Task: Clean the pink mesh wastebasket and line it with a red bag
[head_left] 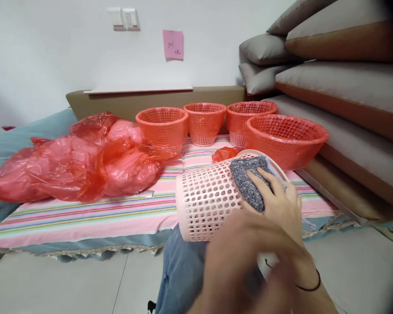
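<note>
A pale pink plastic wastebasket (209,198) with a holed wall lies on its side, tilted across my lap and the bed's edge. My right hand (277,203), with a dark band at its wrist, presses a speckled grey scrub sponge (249,179) to the basket's wall near the rim. The fingers bend over the sponge, and a bit of lilac shows at its far edge. My left hand (245,248) is close to the camera, in front of the basket's lower side. It is smeared by motion, so its finger pose is unclear and I see nothing in it.
Several baskets covered in red plastic, including a front one (286,139), stand behind. Red plastic bags (75,165) lie at left on the striped cloth (85,218). Stacked grey-brown cushions (343,87) rise at right. A pink note (173,45) hangs on the wall.
</note>
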`<state>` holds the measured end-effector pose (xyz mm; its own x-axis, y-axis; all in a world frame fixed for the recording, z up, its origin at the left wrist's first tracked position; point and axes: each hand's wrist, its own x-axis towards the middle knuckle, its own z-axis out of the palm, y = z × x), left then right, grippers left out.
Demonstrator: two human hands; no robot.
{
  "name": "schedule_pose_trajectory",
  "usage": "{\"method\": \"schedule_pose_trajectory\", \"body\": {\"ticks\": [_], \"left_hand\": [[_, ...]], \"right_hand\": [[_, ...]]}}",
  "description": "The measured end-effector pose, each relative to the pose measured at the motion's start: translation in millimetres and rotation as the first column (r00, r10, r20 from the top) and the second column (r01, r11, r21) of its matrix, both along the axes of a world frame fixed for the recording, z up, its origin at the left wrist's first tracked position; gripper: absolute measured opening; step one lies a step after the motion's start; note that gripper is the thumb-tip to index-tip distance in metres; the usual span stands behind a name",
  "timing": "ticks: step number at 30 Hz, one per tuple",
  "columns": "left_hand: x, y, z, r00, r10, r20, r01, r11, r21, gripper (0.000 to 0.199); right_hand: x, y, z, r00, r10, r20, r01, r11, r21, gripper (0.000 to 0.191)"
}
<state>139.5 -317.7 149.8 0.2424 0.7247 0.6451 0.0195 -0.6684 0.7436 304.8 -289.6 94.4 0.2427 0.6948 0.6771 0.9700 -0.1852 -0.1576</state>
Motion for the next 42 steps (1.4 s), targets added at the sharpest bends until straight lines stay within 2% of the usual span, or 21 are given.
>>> {"method": "schedule_pose_trajectory", "body": {"ticks": [1, 2, 3, 5, 7, 8, 11, 16, 20, 23, 26, 28, 30, 32, 34, 36, 39, 42], "left_hand": [[-4, 17, -4.0, 0.999, 0.015, -0.045, -0.012, 0.997, 0.076, 0.017], [-10, 36, -11.7, 0.987, 0.145, -0.075, -0.131, 0.977, 0.167, 0.013], [-16, 55, -22.6, 0.949, 0.275, -0.154, -0.237, 0.945, 0.225, 0.015], [-30, 90, -49.6, 0.868, 0.408, -0.283, -0.331, 0.901, 0.281, 0.027], [-43, 112, -75.9, 0.808, 0.436, -0.397, -0.349, 0.896, 0.274, 0.039], [-47, 118, -86.5, 0.800, 0.418, -0.430, -0.334, 0.906, 0.258, 0.043], [-49, 120, -103.8, 0.815, 0.401, -0.419, -0.340, 0.916, 0.216, 0.046], [-42, 113, -103.6, 0.806, 0.428, -0.409, -0.375, 0.904, 0.207, 0.044], [-43, 116, -102.3, 0.812, 0.414, -0.411, -0.376, 0.910, 0.174, 0.042], [-44, 117, -102.7, 0.834, 0.390, -0.390, -0.372, 0.920, 0.125, 0.039], [-42, 119, -102.0, 0.847, 0.383, -0.369, -0.367, 0.923, 0.114, 0.038], [-39, 121, -101.2, 0.845, 0.394, -0.361, -0.380, 0.918, 0.111, 0.038], [-37, 126, -101.3, 0.839, 0.409, -0.359, -0.401, 0.911, 0.099, 0.039], [-36, 133, -103.4, 0.836, 0.411, -0.363, -0.409, 0.909, 0.087, 0.039], [-37, 141, -107.4, 0.836, 0.402, -0.373, -0.402, 0.912, 0.081, 0.041], [-38, 149, -111.6, 0.832, 0.394, -0.391, -0.399, 0.914, 0.071, 0.043], [-39, 155, -114.2, 0.835, 0.382, -0.396, -0.395, 0.917, 0.053, 0.042], [-37, 157, -112.9, 0.861, 0.347, -0.372, -0.358, 0.933, 0.042, 0.038]], "right_hand": [[0, 0, 0.1, 1.000, -0.002, -0.002, 0.002, 1.000, 0.000, 0.054], [-1, -1, 0.3, 1.000, -0.003, -0.002, 0.003, 1.000, 0.002, 0.054], [-1, -1, 0.5, 1.000, -0.003, -0.002, 0.003, 1.000, 0.004, 0.053], [-2, -1, 0.6, 1.000, -0.006, -0.005, 0.006, 1.000, 0.010, 0.052], [-2, 0, 0.2, 1.000, -0.005, -0.008, 0.005, 1.000, 0.012, 0.053], [-2, 1, -0.2, 1.000, -0.004, -0.008, 0.005, 1.000, 0.013, 0.053], [-2, 2, -1.7, 1.000, -0.001, -0.010, 0.001, 1.000, 0.026, 0.054], [-3, 4, -1.7, 1.000, 0.013, -0.025, -0.012, 0.998, 0.054, 0.053], [1, 0, 1.3, 0.997, 0.068, -0.040, -0.062, 0.990, 0.127, 0.045], [6, -4, 3.7, 1.000, 0.002, -0.027, 0.002, 0.989, 0.145, 0.045], [9, -3, 3.9, 0.998, -0.069, 0.011, 0.068, 0.994, 0.091, 0.048], [5, 1, 1.9, 0.997, -0.066, 0.031, 0.064, 0.996, 0.065, 0.048], [-5, 7, -2.3, 1.000, 0.019, 0.023, -0.020, 0.998, 0.060, 0.045], [-24, 12, -8.5, 0.977, 0.213, -0.009, -0.213, 0.976, 0.036, 0.043], [-48, 16, -16.1, 0.909, 0.412, -0.058, -0.412, 0.911, 0.004, 0.043], [-70, 18, -23.9, 0.859, 0.502, -0.095, -0.504, 0.864, 0.005, 0.043], [-83, 22, -32.3, 0.871, 0.481, -0.102, -0.482, 0.876, 0.018, 0.042], [-61, 28, -32.9, 0.944, 0.320, -0.082, -0.317, 0.947, 0.043, 0.045]]}}
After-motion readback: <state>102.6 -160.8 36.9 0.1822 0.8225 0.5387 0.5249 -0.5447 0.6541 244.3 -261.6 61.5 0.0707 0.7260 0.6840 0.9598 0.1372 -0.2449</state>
